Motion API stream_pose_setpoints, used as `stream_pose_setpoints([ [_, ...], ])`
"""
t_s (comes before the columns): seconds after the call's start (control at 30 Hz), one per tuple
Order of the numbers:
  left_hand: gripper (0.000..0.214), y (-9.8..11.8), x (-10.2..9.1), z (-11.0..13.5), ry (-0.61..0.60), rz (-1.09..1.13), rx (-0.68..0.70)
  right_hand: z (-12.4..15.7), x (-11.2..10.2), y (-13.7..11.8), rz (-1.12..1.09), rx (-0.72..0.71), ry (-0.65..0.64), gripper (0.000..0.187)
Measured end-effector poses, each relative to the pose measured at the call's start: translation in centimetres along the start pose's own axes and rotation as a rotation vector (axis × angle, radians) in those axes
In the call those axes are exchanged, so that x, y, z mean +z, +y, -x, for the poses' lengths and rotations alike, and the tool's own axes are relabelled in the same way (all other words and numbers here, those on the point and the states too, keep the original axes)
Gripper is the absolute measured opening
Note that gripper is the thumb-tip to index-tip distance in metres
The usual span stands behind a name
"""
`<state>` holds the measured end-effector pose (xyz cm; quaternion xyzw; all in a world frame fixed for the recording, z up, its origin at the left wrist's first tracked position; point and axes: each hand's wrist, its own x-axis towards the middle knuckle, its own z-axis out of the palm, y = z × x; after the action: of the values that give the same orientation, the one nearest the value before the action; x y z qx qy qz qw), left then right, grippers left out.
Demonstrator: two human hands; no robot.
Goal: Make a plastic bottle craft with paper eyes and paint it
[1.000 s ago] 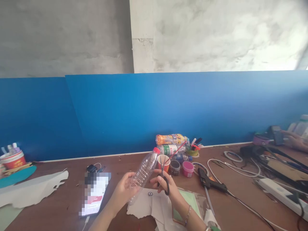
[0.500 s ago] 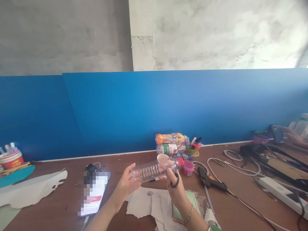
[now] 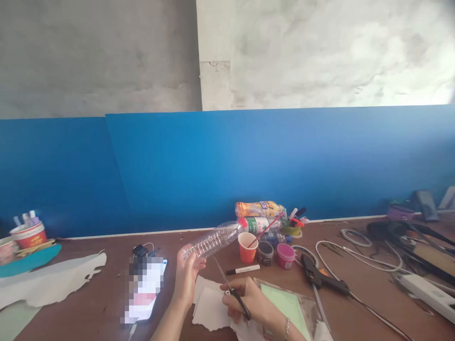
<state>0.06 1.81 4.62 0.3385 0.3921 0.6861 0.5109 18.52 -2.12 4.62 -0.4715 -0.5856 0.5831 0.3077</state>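
Observation:
My left hand (image 3: 188, 274) is closed around the base of a clear ribbed plastic bottle (image 3: 215, 240). The bottle tilts up to the right, and its red cap (image 3: 242, 224) points away from me. Lower and to the right, my right hand (image 3: 249, 298) grips black-handled scissors (image 3: 239, 302). Their metal blades point up and left, below the bottle and apart from it. Torn white paper (image 3: 209, 305) lies on the table under my hands. Beyond the scissors are a marker (image 3: 243, 270) and a red paper cup (image 3: 248, 250).
Two paint jars (image 3: 285, 255) stand beside the cup, with bottles (image 3: 259, 208) lying behind. A glue gun (image 3: 320, 277) and cables are at right, near a white power strip (image 3: 428, 293). A lit phone (image 3: 147, 291) lies at left. A blue partition (image 3: 249, 161) borders the table.
My right hand has left the bottle's neck and moved down, with the scissors now pointing up-left. My left hand keeps the bottle, whose cap end has risen. The other person's hand at far right is gone.

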Motion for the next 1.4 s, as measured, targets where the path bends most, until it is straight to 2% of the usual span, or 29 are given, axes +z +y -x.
stream_pose_setpoints([
  [0.17, 0.045, 0.3, 0.2, 0.7, 0.074, -0.117, 0.037, 0.0, 0.4, 0.4, -0.015, 0.048, -0.005, 0.039],
  [0.27, 0.054, 0.3, 0.3, 0.9, 0.038, -0.18, 0.073, -0.1, 0.7, 0.6, -0.024, 0.055, 0.027, 0.041],
  [0.37, 0.051, 0.0, 0.1, 0.9, -0.001, -0.211, 0.063, -0.2, 0.8, 0.8, -0.003, 0.071, 0.054, 0.042],
  [0.83, 0.045, 0.9, 0.8, 1.5, -0.004, -0.172, 0.006, 0.1, 1.2, 0.2, -0.008, 0.069, 0.077, 0.041],
  [1.4, 0.042, -0.3, 0.3, 0.9, -0.001, -0.218, 0.015, 0.1, 1.3, 0.0, 0.01, 0.076, 0.112, 0.04],
])
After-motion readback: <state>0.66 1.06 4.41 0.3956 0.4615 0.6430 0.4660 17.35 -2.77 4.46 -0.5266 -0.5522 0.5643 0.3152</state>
